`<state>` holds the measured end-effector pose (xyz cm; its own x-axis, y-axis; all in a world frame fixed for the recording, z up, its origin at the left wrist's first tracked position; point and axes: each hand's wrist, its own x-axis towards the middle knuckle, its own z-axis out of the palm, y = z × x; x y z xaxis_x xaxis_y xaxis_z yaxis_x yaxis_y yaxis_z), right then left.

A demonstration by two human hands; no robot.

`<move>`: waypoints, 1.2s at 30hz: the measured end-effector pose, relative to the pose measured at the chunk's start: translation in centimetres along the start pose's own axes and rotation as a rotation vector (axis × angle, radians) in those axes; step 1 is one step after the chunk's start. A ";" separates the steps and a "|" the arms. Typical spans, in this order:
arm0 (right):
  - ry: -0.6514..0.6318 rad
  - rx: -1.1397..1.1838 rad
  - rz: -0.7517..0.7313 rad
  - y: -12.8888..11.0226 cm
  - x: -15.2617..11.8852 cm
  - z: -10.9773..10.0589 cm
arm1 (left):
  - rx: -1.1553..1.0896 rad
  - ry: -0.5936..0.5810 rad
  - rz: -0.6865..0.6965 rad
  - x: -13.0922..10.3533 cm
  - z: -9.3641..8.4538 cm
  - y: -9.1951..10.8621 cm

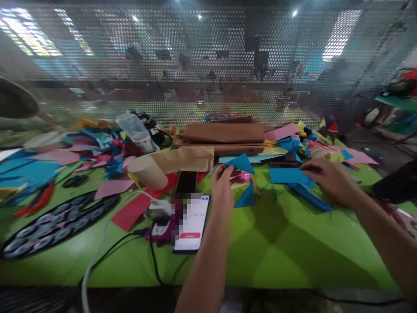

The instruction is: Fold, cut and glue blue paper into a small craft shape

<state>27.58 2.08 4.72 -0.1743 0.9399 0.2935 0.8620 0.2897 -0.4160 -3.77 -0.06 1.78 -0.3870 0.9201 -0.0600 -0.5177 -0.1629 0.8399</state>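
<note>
Between the fingertips of my left hand (222, 181) is a folded blue paper triangle (243, 164), in the middle of the table. A pink object (244, 177) lies just below it, with another blue paper triangle (246, 198) nearer to me. My right hand (321, 176) is at the right end of a flat blue paper strip (288, 175), its fingers pinched together at or just above that end; whether they grip the paper cannot be made out. A long blue object (309, 197) lies slantwise below this hand.
On the green table (260, 261), a lit phone (192, 226), a purple power strip (163, 230) and cables lie left of my left forearm. Red-handled scissors (41, 200), a black palette (58, 221), a beige roll (148, 172) and brown paper (224, 133) are further out.
</note>
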 end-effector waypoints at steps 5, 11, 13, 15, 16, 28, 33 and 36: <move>-0.265 0.212 -0.285 -7.3 1.1 8.8 | -0.011 0.028 0.010 0.2 -0.2 0.4; -0.348 0.036 -0.485 -9.6 1.6 11.9 | 0.021 0.047 0.018 0.2 -0.2 0.3; -0.379 0.027 -0.489 -9.5 1.3 11.7 | 0.023 0.047 0.016 0.3 -0.2 0.2; -0.394 0.103 -0.456 -9.1 0.8 11.2 | 0.021 0.041 0.015 0.4 -0.2 0.1; -0.399 0.173 -0.426 -8.8 0.4 10.9 | 0.022 0.037 0.014 0.4 -0.2 0.0; -0.043 0.711 -0.108 -7.0 -2.4 7.7 | 0.223 -0.060 -0.014 -0.8 1.0 -3.2; 0.258 0.160 -0.528 -7.4 -3.7 8.2 | 0.161 -0.096 -0.120 -1.7 1.6 -4.4; 0.273 -0.058 -0.695 -7.8 -4.2 8.8 | 0.035 -0.119 -0.151 -1.9 1.7 -3.9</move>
<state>17.34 -2.50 -0.84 -0.5702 0.4633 0.6784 0.6215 0.7833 -0.0126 0.27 -0.57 -0.49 -0.2131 0.9691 -0.1241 -0.5353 -0.0096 0.8446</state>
